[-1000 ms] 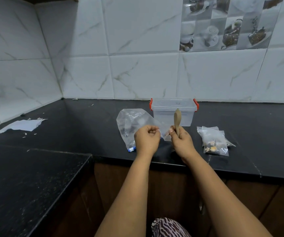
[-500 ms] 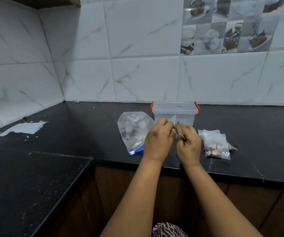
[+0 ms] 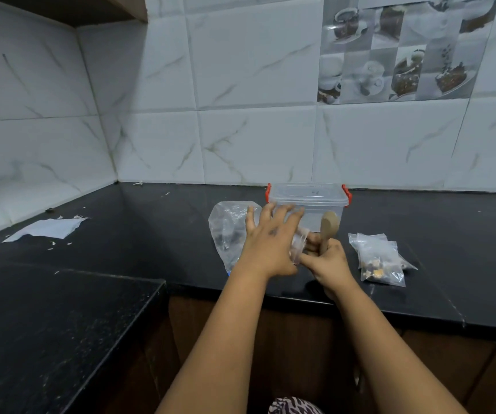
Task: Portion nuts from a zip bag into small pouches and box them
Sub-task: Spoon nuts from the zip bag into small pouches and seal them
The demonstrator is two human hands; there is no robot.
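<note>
Clear plastic pouch (image 3: pixel 299 245) and wooden spoon (image 3: pixel 328 230) sit clenched in the right hand's (image 3: pixel 329 261) grip near the desk's (image 3: pixel 151 234) front edge, so the released, flat-fingered left hand (image 3: pixel 267 243) should spread the pouch mouth wide before scooping.

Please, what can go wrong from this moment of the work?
The right hand holds both the wooden spoon and a small clear pouch, so the pouch may slip. The clear lidded box with red clips looks closed, so it likely needs opening before the filled clear pouches can go in.
</note>
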